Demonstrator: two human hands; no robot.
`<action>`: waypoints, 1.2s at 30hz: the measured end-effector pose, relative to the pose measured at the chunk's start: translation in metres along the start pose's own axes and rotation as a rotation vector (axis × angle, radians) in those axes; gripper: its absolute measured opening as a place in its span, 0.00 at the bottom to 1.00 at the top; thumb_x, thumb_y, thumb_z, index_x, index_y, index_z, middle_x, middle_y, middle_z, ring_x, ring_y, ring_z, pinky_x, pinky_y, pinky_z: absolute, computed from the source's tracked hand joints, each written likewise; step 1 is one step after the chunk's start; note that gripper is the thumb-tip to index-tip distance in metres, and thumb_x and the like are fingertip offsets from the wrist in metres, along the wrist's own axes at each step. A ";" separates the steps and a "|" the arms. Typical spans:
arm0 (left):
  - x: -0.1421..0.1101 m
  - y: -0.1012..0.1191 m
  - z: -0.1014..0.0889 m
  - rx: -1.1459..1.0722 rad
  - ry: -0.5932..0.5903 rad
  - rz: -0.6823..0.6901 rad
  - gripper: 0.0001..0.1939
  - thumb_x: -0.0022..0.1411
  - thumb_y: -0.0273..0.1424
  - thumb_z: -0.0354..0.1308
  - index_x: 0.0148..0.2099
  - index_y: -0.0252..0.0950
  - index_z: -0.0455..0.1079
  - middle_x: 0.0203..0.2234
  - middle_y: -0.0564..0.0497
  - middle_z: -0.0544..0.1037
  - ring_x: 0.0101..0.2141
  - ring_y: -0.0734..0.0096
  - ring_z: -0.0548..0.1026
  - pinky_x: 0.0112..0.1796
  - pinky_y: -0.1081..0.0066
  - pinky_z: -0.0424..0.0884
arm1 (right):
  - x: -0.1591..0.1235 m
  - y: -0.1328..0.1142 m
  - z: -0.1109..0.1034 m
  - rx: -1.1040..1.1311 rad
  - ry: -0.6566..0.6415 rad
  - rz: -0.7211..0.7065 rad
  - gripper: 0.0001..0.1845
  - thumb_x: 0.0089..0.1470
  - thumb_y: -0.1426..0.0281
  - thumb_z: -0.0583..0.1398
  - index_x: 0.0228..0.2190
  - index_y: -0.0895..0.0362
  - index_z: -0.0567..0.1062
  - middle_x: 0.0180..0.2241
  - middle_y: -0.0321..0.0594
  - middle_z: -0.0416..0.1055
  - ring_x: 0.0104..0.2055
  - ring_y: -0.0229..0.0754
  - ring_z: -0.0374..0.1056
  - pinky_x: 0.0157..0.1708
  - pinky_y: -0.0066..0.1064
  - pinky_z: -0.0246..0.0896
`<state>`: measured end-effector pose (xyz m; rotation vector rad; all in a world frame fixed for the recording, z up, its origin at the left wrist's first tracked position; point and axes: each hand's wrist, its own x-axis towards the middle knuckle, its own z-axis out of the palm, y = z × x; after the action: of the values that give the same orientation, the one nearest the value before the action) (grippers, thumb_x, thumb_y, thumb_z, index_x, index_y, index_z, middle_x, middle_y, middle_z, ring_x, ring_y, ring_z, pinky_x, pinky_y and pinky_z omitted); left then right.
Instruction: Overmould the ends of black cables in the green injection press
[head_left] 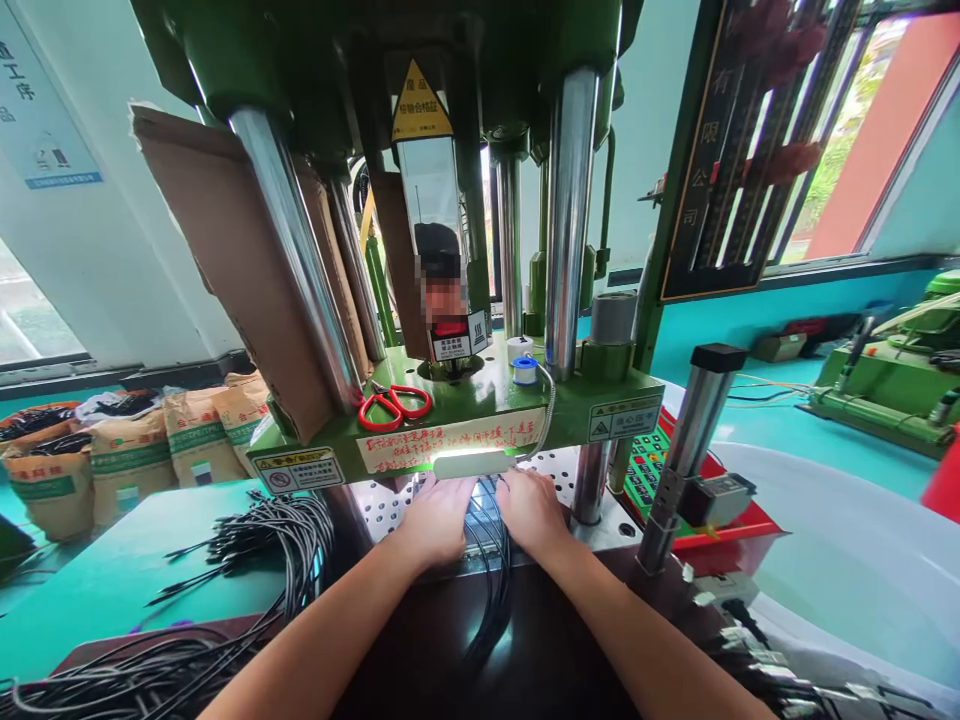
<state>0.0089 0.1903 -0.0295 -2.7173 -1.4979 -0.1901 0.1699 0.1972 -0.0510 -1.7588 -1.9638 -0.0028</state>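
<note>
Head view: black cables [495,590] trail over my dark surface [390,655], upper ends between both hands. Left hand [439,520] and right hand [531,512] palm-down on the metal plate [386,515]; fingertips under the lamp bar [471,464], so opening and grip I can't tell, perhaps touching cables. Red-handled snips [395,406] and blue-rimmed spool [525,371] on green press block [472,395]. Sacks [131,460] back left.

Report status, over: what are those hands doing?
Left hand, right hand: either side of black cables. Lamp just above both. Red-handled scissors on green ledge, away from hands.
</note>
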 end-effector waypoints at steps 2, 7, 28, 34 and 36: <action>0.002 0.000 0.002 -0.003 -0.006 0.015 0.36 0.48 0.25 0.54 0.61 0.35 0.54 0.57 0.43 0.66 0.55 0.56 0.64 0.57 0.57 0.54 | 0.000 0.001 -0.001 -0.007 0.003 0.005 0.14 0.56 0.74 0.52 0.38 0.55 0.77 0.35 0.43 0.77 0.39 0.45 0.70 0.36 0.32 0.52; 0.005 0.000 0.000 -0.005 -0.011 0.031 0.37 0.46 0.24 0.54 0.62 0.34 0.53 0.56 0.42 0.66 0.55 0.54 0.64 0.56 0.57 0.56 | 0.001 0.002 -0.001 -0.022 -0.001 0.001 0.15 0.57 0.74 0.51 0.37 0.55 0.77 0.35 0.43 0.76 0.39 0.46 0.68 0.37 0.34 0.52; 0.011 0.014 0.010 -0.034 0.063 -0.034 0.31 0.51 0.24 0.50 0.60 0.36 0.58 0.54 0.43 0.68 0.54 0.53 0.65 0.50 0.58 0.63 | 0.002 0.000 0.007 -0.116 -0.091 -0.092 0.15 0.57 0.76 0.49 0.40 0.57 0.74 0.41 0.48 0.73 0.45 0.50 0.64 0.42 0.38 0.49; 0.006 0.001 -0.008 -0.046 0.068 -0.022 0.29 0.51 0.22 0.51 0.58 0.41 0.61 0.53 0.48 0.71 0.53 0.61 0.67 0.53 0.63 0.62 | 0.005 -0.001 -0.002 -0.099 -0.036 -0.138 0.15 0.55 0.76 0.51 0.36 0.56 0.76 0.38 0.46 0.74 0.44 0.50 0.65 0.41 0.38 0.52; 0.001 -0.003 -0.012 -0.035 0.085 -0.074 0.27 0.52 0.21 0.49 0.55 0.39 0.64 0.50 0.47 0.74 0.51 0.62 0.69 0.52 0.63 0.63 | 0.006 0.000 -0.003 -0.083 -0.001 -0.157 0.15 0.58 0.72 0.50 0.36 0.57 0.77 0.40 0.48 0.74 0.46 0.51 0.64 0.42 0.39 0.53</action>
<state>0.0064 0.1918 -0.0171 -2.6455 -1.5872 -0.3321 0.1708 0.2021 -0.0464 -1.6501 -2.1256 -0.1387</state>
